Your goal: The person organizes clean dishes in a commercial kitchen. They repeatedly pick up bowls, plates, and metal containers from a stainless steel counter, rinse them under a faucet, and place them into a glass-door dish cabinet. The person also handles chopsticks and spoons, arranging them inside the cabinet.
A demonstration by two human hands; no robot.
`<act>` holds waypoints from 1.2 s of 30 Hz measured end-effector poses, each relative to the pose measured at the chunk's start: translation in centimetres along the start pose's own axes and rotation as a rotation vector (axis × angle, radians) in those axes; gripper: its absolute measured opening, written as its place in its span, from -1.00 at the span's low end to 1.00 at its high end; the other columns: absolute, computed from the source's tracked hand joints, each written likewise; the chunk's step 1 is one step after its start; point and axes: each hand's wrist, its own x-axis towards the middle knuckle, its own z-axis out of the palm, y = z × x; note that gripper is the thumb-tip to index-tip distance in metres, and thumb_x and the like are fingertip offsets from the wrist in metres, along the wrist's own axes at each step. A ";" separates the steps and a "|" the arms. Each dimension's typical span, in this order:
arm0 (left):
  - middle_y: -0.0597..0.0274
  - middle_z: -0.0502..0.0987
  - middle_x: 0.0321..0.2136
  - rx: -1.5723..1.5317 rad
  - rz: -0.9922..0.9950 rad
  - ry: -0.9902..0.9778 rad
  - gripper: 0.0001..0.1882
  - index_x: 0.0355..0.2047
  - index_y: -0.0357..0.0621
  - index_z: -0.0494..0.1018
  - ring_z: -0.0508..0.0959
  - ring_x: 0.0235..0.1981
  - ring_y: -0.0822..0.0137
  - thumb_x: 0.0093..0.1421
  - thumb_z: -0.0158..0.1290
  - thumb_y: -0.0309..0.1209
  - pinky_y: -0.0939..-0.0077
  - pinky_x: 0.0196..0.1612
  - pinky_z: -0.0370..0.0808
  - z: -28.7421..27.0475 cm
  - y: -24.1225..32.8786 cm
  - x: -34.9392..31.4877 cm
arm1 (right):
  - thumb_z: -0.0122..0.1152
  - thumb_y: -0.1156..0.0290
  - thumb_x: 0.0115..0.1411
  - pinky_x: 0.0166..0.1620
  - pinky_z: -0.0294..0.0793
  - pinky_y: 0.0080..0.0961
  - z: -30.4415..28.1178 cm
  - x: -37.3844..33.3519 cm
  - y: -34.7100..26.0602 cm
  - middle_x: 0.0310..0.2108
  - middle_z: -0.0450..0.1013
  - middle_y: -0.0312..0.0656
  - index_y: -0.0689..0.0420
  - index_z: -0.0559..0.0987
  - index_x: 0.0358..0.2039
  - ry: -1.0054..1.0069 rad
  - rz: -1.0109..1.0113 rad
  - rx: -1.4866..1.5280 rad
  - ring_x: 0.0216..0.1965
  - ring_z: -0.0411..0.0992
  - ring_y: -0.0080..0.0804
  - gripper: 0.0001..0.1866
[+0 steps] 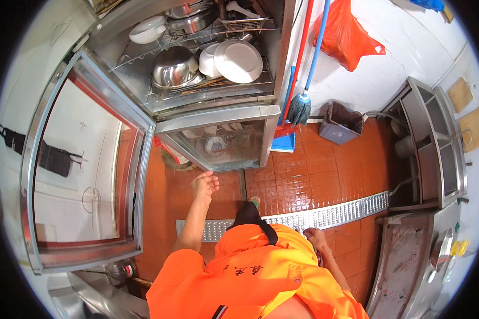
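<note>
My left hand [205,185] is raised with its fingers loosely bent and apart, holding nothing. It is just below the lower glass door [218,141] of a steel dish cabinet, with no clear contact. The upper glass door [88,165] stands wide to the left. On the wire shelves are a shiny steel pot [174,67], a white plate [238,61] and a white lidded bowl [148,30]. Low at my right side, my right hand [318,240] has curled fingers. Something dark red shows beside it, partly hidden by the hand and my orange shirt.
A metal drain grate [335,213] crosses the red tiled floor [287,178]. Near the wall are a blue-handled mop [301,103], a grey bin [341,122] and a hanging red plastic bag [348,37]. A steel rack [428,143] and counter [404,260] stand at right.
</note>
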 end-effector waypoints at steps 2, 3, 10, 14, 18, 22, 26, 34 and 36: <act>0.11 0.51 -0.53 0.050 0.102 -0.055 -0.75 -0.21 -0.31 0.39 0.51 -0.63 0.36 0.07 -0.07 -0.55 0.51 -0.61 0.47 0.7 1.2 -0.7 | 0.11 0.32 0.08 -0.23 0.46 -0.39 0.5 0.0 0.9 -0.36 0.53 0.02 0.24 0.58 -0.26 -0.001 -0.015 0.007 -0.31 0.53 -0.20 -0.71; 0.11 0.51 -0.53 0.076 0.155 -0.083 -0.76 -0.22 -0.31 0.39 0.50 -0.63 0.37 0.07 -0.06 -0.54 0.52 -0.61 0.46 1.2 1.9 -0.5 | 0.11 0.32 0.07 -0.23 0.46 -0.39 0.7 0.1 1.4 -0.37 0.53 0.02 0.24 0.58 -0.26 0.000 -0.025 0.011 -0.31 0.53 -0.21 -0.71; 0.14 0.52 -0.48 0.593 0.977 -0.073 -0.74 -0.18 -0.24 0.40 0.52 -0.57 0.29 0.08 0.04 -0.52 0.47 -0.49 0.47 7.5 10.4 2.3 | 0.09 0.31 0.08 -0.31 0.46 -0.39 0.4 -0.3 0.3 -0.41 0.53 0.04 0.27 0.59 -0.33 0.089 -0.011 0.008 -0.36 0.53 -0.25 -0.72; 0.05 0.46 -0.18 1.053 1.744 0.171 -0.55 -0.08 -0.21 0.37 0.47 -0.19 0.07 -0.06 0.12 -0.54 0.31 -0.15 0.42 11.4 18.2 3.8 | 0.05 0.33 0.10 -0.36 0.44 -0.39 -2.8 1.2 -6.7 -0.48 0.52 0.05 0.30 0.57 -0.41 0.118 0.051 0.080 -0.42 0.52 -0.22 -0.73; 0.04 0.25 0.08 1.421 1.887 0.070 -0.27 0.09 -0.16 0.20 0.26 0.11 0.04 -0.14 0.21 -0.51 0.10 0.13 0.20 14.2 24.3 7.6 | 0.12 0.46 0.04 -0.49 0.36 -0.27 -6.7 7.8 -18.4 -0.58 0.42 0.05 0.27 0.49 -0.46 0.505 -0.485 -0.084 -0.54 0.42 0.02 -0.88; 0.04 0.06 0.21 1.712 1.742 0.038 -0.10 0.18 -0.14 0.05 0.07 0.24 0.08 -0.16 0.27 -0.41 -0.06 0.24 0.02 16.0 26.7 10.7 | 0.18 0.41 -0.02 -0.38 0.40 -0.15 -10.0 14.6 -32.4 -0.45 0.41 0.00 0.18 0.42 -0.25 0.662 -0.763 -0.241 -0.41 0.41 0.04 -0.71; 0.03 -0.03 0.26 1.821 1.690 -0.103 -0.07 0.23 -0.13 0.00 0.01 0.28 0.08 -0.15 0.24 -0.43 -0.04 0.27 -0.04 17.1 28.3 12.5 | 0.25 0.33 -0.05 -0.26 0.44 -0.28 -10.3 21.5 -42.9 -0.29 0.39 0.01 0.35 0.37 -0.14 0.801 -0.954 -0.467 -0.25 0.39 -0.08 -0.50; -0.08 0.11 0.20 1.711 1.863 -0.313 -0.13 0.25 -0.19 -0.03 0.12 0.23 0.00 -0.14 0.02 -0.61 0.23 0.23 0.15 18.2 28.5 15.1 | 0.15 0.33 -0.03 0.03 0.32 -0.12 -8.3 29.2 -50.4 0.03 0.12 0.45 0.51 0.12 0.08 0.676 -0.635 -0.788 0.02 0.18 0.37 -0.25; -0.09 0.12 0.19 1.682 1.877 -0.346 -0.12 0.25 -0.21 -0.05 0.13 0.23 -0.01 -0.15 0.00 -0.62 0.23 0.22 0.16 17.9 29.0 15.5 | 0.09 0.36 -0.02 0.05 0.30 -0.08 -7.8 29.8 -50.4 0.02 0.11 0.50 0.55 0.11 0.07 0.697 -0.634 -0.890 0.01 0.19 0.41 -0.28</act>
